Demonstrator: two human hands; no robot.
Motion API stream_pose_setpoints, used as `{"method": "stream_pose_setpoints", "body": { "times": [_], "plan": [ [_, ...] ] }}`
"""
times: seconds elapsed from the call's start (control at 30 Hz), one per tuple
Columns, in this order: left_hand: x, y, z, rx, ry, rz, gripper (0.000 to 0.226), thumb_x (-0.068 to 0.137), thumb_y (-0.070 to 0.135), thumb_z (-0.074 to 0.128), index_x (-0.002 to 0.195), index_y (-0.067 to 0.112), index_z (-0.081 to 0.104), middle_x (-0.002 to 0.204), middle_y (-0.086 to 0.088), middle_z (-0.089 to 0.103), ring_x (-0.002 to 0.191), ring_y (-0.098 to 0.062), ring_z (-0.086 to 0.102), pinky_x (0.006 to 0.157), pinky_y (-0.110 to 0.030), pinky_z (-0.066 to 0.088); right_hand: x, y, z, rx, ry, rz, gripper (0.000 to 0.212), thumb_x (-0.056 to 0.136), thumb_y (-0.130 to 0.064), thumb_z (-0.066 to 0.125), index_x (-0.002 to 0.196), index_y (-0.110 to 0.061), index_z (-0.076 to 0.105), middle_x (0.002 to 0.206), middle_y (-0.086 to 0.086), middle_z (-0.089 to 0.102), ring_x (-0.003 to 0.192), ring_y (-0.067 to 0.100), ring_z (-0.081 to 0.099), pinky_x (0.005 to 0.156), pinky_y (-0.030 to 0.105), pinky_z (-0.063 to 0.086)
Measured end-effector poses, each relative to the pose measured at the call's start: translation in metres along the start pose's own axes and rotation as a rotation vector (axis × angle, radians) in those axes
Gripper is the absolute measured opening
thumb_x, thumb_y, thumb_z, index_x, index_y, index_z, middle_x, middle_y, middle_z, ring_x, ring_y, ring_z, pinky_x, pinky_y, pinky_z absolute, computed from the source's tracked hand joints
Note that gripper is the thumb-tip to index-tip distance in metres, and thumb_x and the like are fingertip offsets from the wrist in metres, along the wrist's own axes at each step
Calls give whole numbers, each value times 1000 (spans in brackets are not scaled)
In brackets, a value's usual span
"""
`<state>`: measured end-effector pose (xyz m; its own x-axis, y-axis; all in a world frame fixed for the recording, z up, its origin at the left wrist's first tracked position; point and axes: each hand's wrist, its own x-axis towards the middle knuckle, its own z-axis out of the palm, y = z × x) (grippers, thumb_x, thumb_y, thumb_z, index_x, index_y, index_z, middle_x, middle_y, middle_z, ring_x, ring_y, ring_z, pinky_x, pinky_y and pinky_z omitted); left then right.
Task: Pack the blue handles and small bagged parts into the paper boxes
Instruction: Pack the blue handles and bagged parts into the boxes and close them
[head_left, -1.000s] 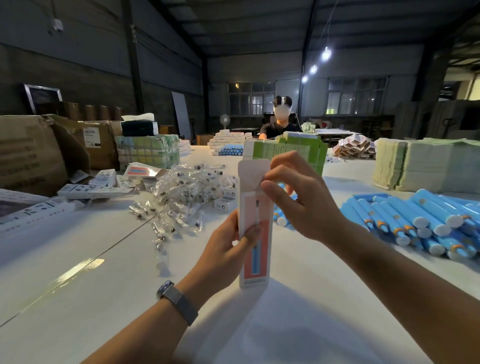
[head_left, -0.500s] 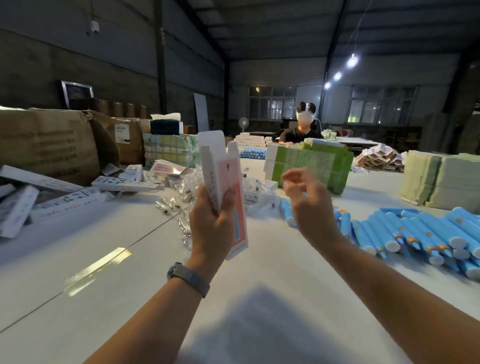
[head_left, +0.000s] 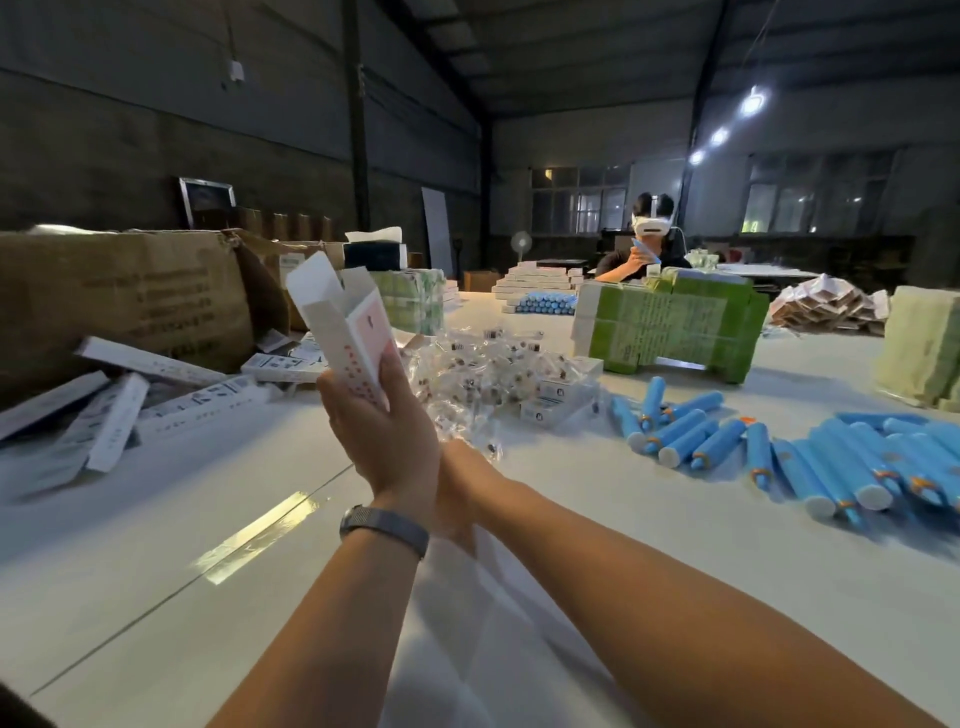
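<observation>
My left hand (head_left: 384, 441) grips a slim white and pink paper box (head_left: 345, 332), lifted upright and tilted left, its top flap open. My right hand (head_left: 462, 483) crosses low behind the left wrist, near the front edge of a pile of small clear bagged parts (head_left: 498, 364). Most of that hand is hidden, so its fingers cannot be read. Several blue handles (head_left: 810, 457) lie loose on the white table (head_left: 156, 571) to the right.
Closed slim boxes (head_left: 119, 421) lie heaped at the left before a big brown carton (head_left: 119, 296). A green stack of flat boxes (head_left: 670, 327) stands past the bags, with small white boxes (head_left: 556, 402) beside it. Another person (head_left: 644, 249) sits at the far end.
My right hand let go of the box top, dropped and swung left under the left hand. My left hand carried the box up and to the left.
</observation>
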<state>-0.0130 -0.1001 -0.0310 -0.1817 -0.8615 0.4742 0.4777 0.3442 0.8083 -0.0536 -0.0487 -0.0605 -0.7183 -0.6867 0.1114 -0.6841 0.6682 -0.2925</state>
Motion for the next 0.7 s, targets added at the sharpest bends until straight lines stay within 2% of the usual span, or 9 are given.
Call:
{"method": "stream_pose_setpoints", "body": {
  "times": [0.07,0.13,0.17,0.23,0.3,0.43,0.5,0.6,0.7],
  "plan": [
    [-3,4,0,-45,-25,13,35,97,42,57,116,26,33,118,7,44,109,-12,49,73,-7,41,1,8,-7,9,15,6,24,83,-11,60,107,-13,62,99,13,66,91,31,63,64,30,46],
    [-6,9,1,-104,-77,14,35,97,41,58,116,27,33,118,5,46,102,-9,52,62,-2,44,-5,23,-20,33,101,30,42,85,-9,57,126,-18,58,116,12,65,105,30,61,75,31,46],
    [-10,11,1,-144,-125,-3,35,97,41,58,119,25,35,117,4,48,100,-9,54,63,-2,47,-14,31,-30,109,160,47,52,85,-6,57,135,-19,52,114,11,66,102,28,62,80,33,48],
    [-25,15,4,-228,-295,-58,38,95,39,58,122,18,42,112,2,55,100,-9,59,73,-12,56,-34,49,-56,339,337,70,60,87,-2,59,143,-18,44,90,5,65,79,20,62,69,33,51],
    [-46,18,6,-264,-521,-116,28,95,31,58,118,16,49,106,0,61,97,-11,65,78,-24,59,-61,64,-84,566,565,63,59,89,-4,62,143,-18,43,79,0,58,67,11,57,57,26,49],
    [-81,28,5,-338,-836,-156,14,97,22,60,109,17,55,96,-1,65,90,-15,67,78,-27,59,-117,80,-128,702,921,-61,47,90,-6,65,132,-22,53,80,1,63,62,7,60,55,18,48],
    [-92,30,2,-343,-973,-172,26,89,29,59,111,16,57,96,0,66,87,-12,65,79,-29,58,-141,77,-139,802,981,-143,38,89,-5,66,120,-26,58,74,-7,65,59,4,62,55,18,50],
    [-109,30,-1,-335,-1153,-204,23,95,23,62,115,15,57,99,-2,67,89,-8,65,79,-27,57,-160,69,-152,866,1027,-230,32,88,-5,67,114,-23,61,79,-3,66,67,8,67,59,23,55],
    [-118,28,-1,-326,-1108,-225,24,90,25,66,112,16,60,97,-2,69,91,-15,63,83,-38,57,-168,61,-161,871,1074,-321,33,87,1,67,114,-13,58,81,1,63,68,13,66,59,28,56]
  ]
}}
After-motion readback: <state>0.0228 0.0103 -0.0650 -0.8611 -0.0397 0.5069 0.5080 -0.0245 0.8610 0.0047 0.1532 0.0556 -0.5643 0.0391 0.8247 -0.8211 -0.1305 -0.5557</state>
